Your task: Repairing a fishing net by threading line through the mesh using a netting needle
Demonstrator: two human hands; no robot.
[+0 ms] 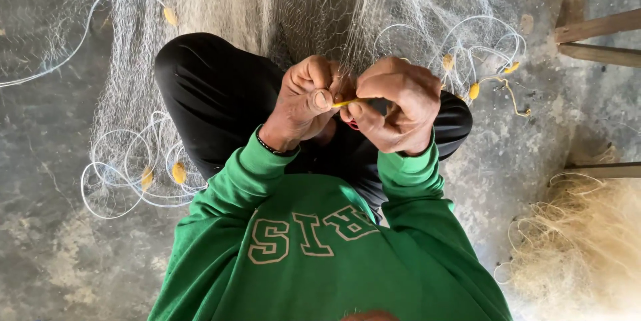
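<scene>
My left hand [306, 102] and my right hand [394, 104] meet in front of my chest, fingers curled. Between them runs a thin yellow netting needle [344, 102], pinched by both thumbs. A small red object [352, 125] peeks out under my right palm. Strands of a fine white fishing net [314, 7] gather down into my fingers from above. The net spreads over my black-trousered knees [214, 87] and the concrete floor. Green sleeves cover both forearms, and a dark band sits on my left wrist.
Small yellow floats [179, 173] on white cord loops lie left of my knee, with more floats [473, 90] at the right. A pile of pale net [587, 247] sits at lower right. Wooden bars [597, 27] cross the top right over grey concrete.
</scene>
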